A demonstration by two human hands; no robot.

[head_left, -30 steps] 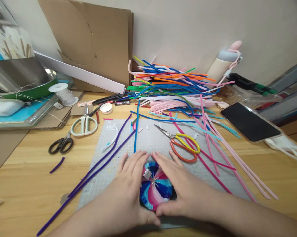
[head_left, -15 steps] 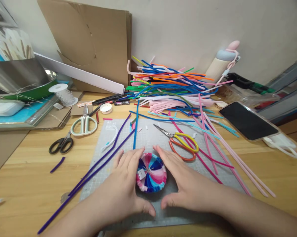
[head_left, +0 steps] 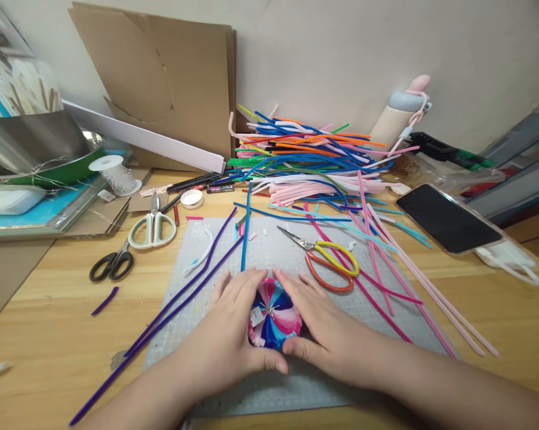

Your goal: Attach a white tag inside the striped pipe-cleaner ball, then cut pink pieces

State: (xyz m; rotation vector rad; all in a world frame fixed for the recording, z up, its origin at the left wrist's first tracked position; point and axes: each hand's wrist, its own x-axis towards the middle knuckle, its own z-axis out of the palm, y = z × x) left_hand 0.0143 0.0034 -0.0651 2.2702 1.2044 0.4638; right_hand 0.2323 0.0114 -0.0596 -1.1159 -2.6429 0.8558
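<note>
A round pipe-cleaner disc (head_left: 276, 316) with pink, blue and white wedges lies on the grey cutting mat (head_left: 237, 394). Thin wires meet at its centre, beside a small white tag (head_left: 256, 317). My left hand (head_left: 236, 322) curves round its left side, thumb along the near edge. From the right, my right hand (head_left: 318, 319) cups it the same way, its thumb tip touching the near rim. Both sets of fingers press against the disc, covering parts of its rim. Scissors with yellow and orange handles (head_left: 332, 263) lie just beyond my right hand.
Purple pipe cleaners (head_left: 179, 304) stretch across the left; pink ones (head_left: 434, 298) lie right. A pile of coloured pipe cleaners (head_left: 314, 155) sits at the back. White-handled scissors (head_left: 151, 230), black scissors (head_left: 112, 264), a bead spool (head_left: 117, 174) and a phone (head_left: 448, 218) are around.
Both hands have moved inward and closed round the disc; the gaps between fingers and rim have shrunk. My right thumb has come up against the near rim. The disc stays in place.
</note>
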